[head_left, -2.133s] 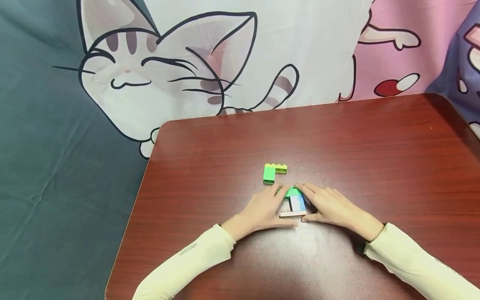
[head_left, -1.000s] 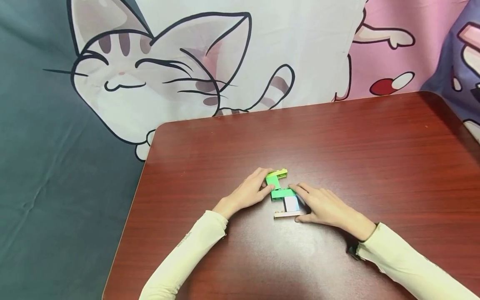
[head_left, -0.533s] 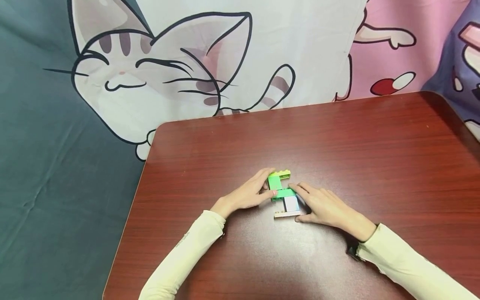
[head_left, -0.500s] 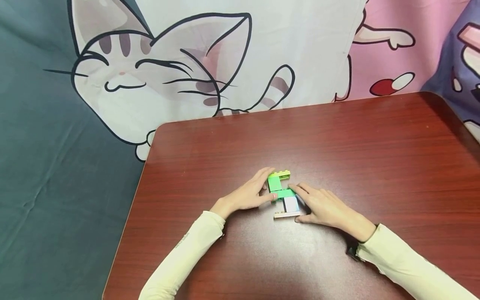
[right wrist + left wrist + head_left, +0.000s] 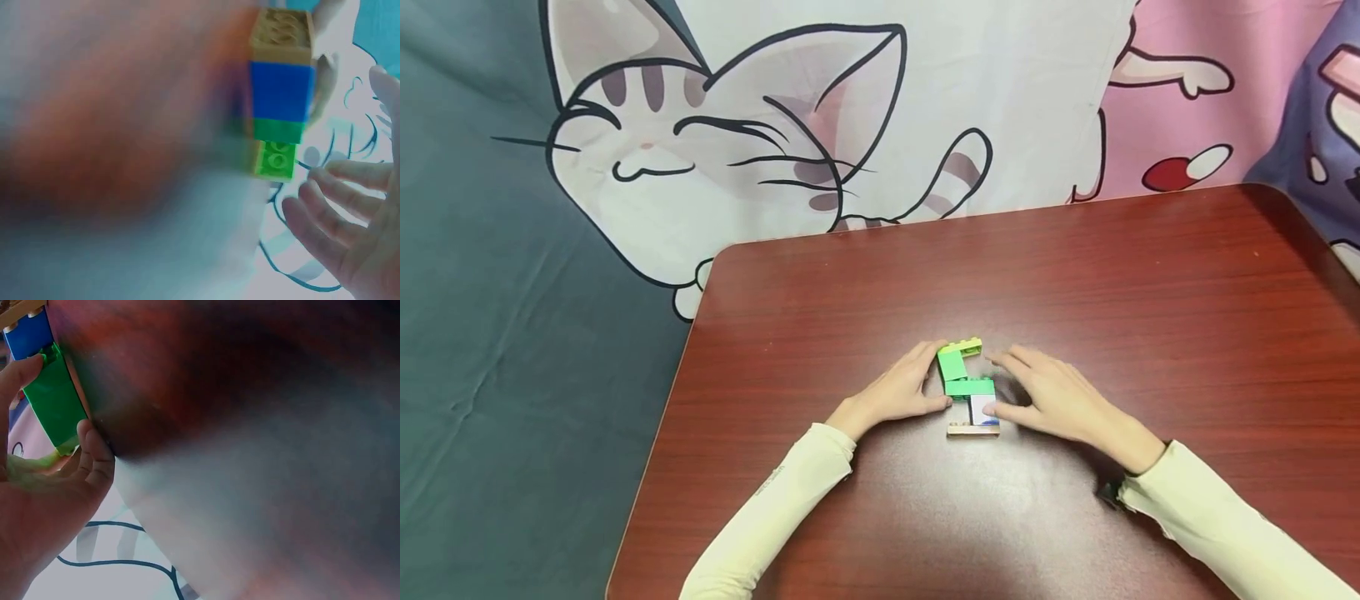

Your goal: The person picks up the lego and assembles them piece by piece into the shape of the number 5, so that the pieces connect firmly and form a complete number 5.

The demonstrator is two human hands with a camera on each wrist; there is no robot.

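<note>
Joined toy building bricks form a zigzag on the table. A yellow-green brick (image 5: 967, 346) tops it, then a green brick (image 5: 952, 365), a second green brick (image 5: 972, 387), a blue brick (image 5: 281, 90) that looks pale from glare in the head view, and a tan brick (image 5: 973, 431) nearest the person. My left hand (image 5: 895, 390) holds the assembly from its left side, thumb and fingertips at the ends of a green brick (image 5: 57, 403) in the left wrist view. To the right, my right hand (image 5: 1063, 400) has its fingers spread, apart from the bricks in its wrist view.
The reddish-brown wooden table (image 5: 1112, 275) spreads around the bricks on all sides. Behind its far edge hangs a cloth (image 5: 1045, 100) printed with a cartoon cat and other figures. A dark teal cloth (image 5: 512, 375) hangs along the left.
My left hand moved from the lower bricks to the far green ones, and the two groups came together into one zigzag. My right hand has just let go, its fingers spreading away.
</note>
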